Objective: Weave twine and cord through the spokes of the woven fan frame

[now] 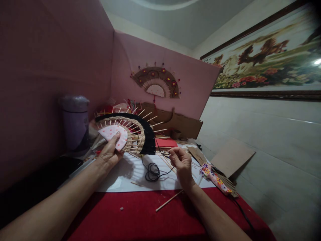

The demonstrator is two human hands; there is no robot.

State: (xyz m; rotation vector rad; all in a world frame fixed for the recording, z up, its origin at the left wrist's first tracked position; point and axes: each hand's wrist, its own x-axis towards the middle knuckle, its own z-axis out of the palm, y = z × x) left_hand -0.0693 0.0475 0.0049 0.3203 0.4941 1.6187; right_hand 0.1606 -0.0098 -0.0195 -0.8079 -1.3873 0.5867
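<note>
My left hand [109, 151] grips a half-round fan [149, 136] by its white, pink-dotted centre, thumb on top. Woven tan cord rings that centre, with a black band outside it and thin wooden sticks poking past the rim. At the fan's lower right corner, my right hand [182, 164] pinches a black cord [152, 172], with thumb and forefinger together. The cord runs between the fan's edge and these fingers, and its slack lies in loops on the white sheet below. Whether the fingers also touch a stick I cannot tell.
A white sheet [112, 182] covers part of the red tablecloth [120, 221]. At right lies a flower-patterned glue gun [215, 179] on cardboard. One loose stick [169, 201] lies near the front. A purple flask [75, 124] stands left; a finished fan [157, 80] hangs behind.
</note>
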